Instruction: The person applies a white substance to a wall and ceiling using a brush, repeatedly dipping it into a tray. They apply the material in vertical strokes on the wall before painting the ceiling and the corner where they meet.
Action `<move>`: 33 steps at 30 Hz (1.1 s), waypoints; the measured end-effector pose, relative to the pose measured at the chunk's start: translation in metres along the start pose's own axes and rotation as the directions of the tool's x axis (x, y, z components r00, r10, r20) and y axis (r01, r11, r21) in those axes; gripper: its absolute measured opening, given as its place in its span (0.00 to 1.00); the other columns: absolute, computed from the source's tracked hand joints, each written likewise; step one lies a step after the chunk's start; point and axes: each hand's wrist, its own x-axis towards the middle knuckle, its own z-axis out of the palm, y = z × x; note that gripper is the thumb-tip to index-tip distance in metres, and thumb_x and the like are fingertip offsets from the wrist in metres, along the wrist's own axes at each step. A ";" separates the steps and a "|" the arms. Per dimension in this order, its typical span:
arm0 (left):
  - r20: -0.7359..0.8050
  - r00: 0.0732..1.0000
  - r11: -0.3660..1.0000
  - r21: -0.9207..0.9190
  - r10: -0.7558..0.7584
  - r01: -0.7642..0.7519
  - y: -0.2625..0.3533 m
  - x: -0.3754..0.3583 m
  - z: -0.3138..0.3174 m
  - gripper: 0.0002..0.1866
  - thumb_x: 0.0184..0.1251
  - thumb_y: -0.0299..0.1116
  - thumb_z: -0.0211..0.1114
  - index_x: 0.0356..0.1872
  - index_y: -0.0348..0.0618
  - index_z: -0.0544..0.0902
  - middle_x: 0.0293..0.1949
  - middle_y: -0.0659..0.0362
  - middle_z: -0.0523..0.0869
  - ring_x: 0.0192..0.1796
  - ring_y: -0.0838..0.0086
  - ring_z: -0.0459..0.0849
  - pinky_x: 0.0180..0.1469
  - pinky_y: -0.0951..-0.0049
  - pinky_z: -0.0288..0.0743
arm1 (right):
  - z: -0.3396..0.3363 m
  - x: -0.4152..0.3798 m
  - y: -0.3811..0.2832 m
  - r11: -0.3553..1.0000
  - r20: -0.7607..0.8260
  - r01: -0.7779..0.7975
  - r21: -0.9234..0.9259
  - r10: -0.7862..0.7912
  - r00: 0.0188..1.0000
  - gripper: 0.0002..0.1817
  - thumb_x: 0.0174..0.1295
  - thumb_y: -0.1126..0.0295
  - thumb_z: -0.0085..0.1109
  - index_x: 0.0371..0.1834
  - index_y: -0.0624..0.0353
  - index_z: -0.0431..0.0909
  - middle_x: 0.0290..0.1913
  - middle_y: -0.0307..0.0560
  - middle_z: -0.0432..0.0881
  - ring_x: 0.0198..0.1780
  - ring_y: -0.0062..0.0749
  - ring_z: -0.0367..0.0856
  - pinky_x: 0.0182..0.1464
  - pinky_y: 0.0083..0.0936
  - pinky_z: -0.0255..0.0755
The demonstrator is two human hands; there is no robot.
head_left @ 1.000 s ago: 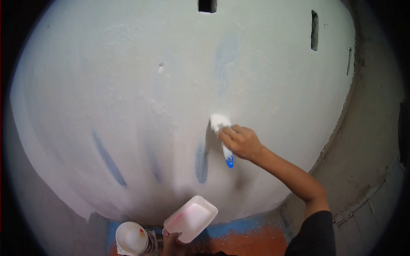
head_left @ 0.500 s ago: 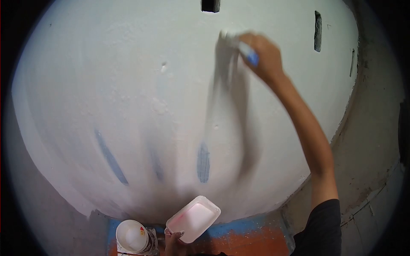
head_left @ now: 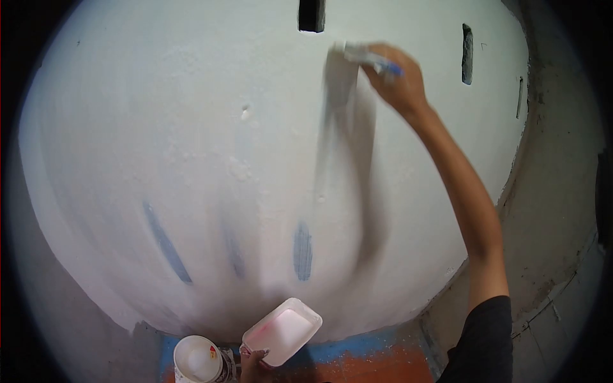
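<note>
My right hand is closed around a paintbrush with a blue-marked handle, its bristle end against the upper part of the white wall. The brush is somewhat blurred, and its shadow falls on the wall below. Low in the view, my left hand grips the near corner of a shallow white plastic tray, the thumb over its rim. White paint lies in the tray, which is tilted diagonally in the view.
A white bucket stands left of the tray, with whitish contents. Blue-grey streaks mark the lower wall. Slots are cut into the wall at the top centre and right. The floor is blue and orange, spattered with white.
The brush has turned from a slant to nearly level, still high on the wall. The tray has shifted slightly left and down in view, and the whole view has moved a little.
</note>
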 end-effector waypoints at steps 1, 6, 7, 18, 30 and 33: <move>-0.010 1.000 1.000 0.010 0.001 -0.001 -0.001 0.001 -0.004 0.17 0.63 0.27 0.64 0.52 0.38 0.73 0.45 0.54 0.81 0.44 0.65 0.83 0.45 0.62 0.81 | -0.003 0.021 0.002 0.996 0.010 -0.040 -0.080 0.041 0.999 0.08 0.62 0.68 0.65 0.43 0.50 0.86 0.47 0.40 0.87 0.47 0.42 0.84 0.48 0.36 0.79; -0.033 0.999 0.999 0.045 -0.003 0.004 -0.006 0.008 -0.024 0.11 0.66 0.28 0.66 0.45 0.38 0.77 0.39 0.57 0.83 0.35 0.69 0.85 0.35 0.69 0.84 | 0.007 -0.024 -0.019 0.971 0.117 0.139 -0.192 -0.118 0.986 0.19 0.53 0.76 0.61 0.50 0.49 0.82 0.44 0.38 0.85 0.42 0.37 0.82 0.38 0.32 0.80; -0.023 1.000 0.999 0.034 -0.012 0.012 -0.004 0.008 -0.020 0.15 0.64 0.28 0.65 0.50 0.38 0.74 0.43 0.55 0.81 0.41 0.66 0.83 0.41 0.65 0.82 | 0.009 -0.049 -0.035 0.973 0.142 0.163 -0.166 -0.140 0.980 0.18 0.54 0.75 0.61 0.49 0.51 0.81 0.42 0.40 0.84 0.40 0.36 0.82 0.34 0.31 0.79; -0.014 1.000 1.000 0.022 -0.001 0.001 -0.001 0.000 -0.002 0.35 0.56 0.28 0.64 0.68 0.35 0.65 0.61 0.48 0.77 0.63 0.55 0.79 0.65 0.52 0.77 | 0.003 -0.169 -0.091 0.963 0.508 -0.163 0.215 0.032 0.861 0.18 0.55 0.70 0.63 0.51 0.43 0.83 0.51 0.38 0.85 0.50 0.39 0.82 0.49 0.34 0.78; -0.155 0.985 0.993 -0.098 -0.077 0.062 -0.014 -0.003 0.004 0.32 0.56 0.24 0.62 0.65 0.33 0.66 0.57 0.47 0.79 0.60 0.58 0.82 0.60 0.56 0.82 | 0.050 -0.265 -0.141 0.998 0.337 0.051 -0.033 -0.037 0.941 0.09 0.53 0.72 0.59 0.38 0.53 0.79 0.39 0.37 0.81 0.36 0.31 0.80 0.28 0.26 0.74; -0.217 0.975 0.998 -0.036 -0.050 0.043 -0.016 -0.004 0.012 0.33 0.56 0.26 0.61 0.66 0.34 0.66 0.58 0.48 0.79 0.60 0.58 0.82 0.59 0.57 0.83 | 0.032 -0.330 -0.187 0.994 0.579 -0.085 0.071 0.029 0.815 0.11 0.51 0.75 0.62 0.40 0.55 0.81 0.41 0.40 0.83 0.36 0.34 0.81 0.30 0.28 0.76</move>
